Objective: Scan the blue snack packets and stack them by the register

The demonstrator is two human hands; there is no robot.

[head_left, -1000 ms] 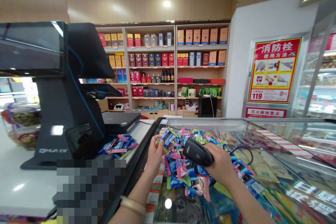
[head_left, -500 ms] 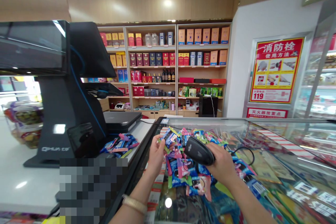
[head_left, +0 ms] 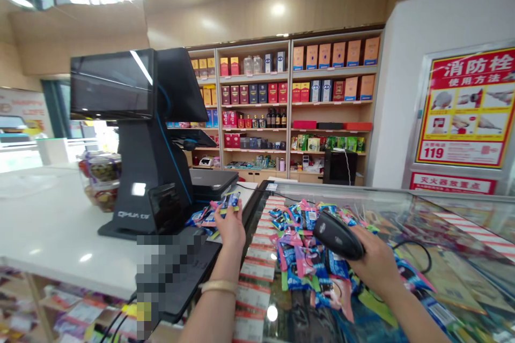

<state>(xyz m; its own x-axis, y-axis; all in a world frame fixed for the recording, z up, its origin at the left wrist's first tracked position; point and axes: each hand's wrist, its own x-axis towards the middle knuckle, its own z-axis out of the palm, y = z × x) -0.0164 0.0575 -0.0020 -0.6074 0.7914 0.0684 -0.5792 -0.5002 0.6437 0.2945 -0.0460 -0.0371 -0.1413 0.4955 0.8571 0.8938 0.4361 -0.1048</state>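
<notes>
Shelves point(head_left: 289, 96) of boxes point(head_left: 253, 94) stand behind the glass worktop point(head_left: 408, 204), where a big heap of small packets point(head_left: 306, 260) lies. The left hand point(head_left: 232, 229) pinches one blue packet point(head_left: 230, 200) at a smaller heap point(head_left: 202, 218) near the cash register point(head_left: 140, 142); the right hand point(head_left: 377, 261) is wrapped around a barcode scanner point(head_left: 337, 236) above the big heap.

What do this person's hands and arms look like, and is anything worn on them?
The left hand and right hand are bare, without gloves, and no sleeves show. A pale, cream-coloured bangle circles the left wrist; none shows on the right.
</notes>
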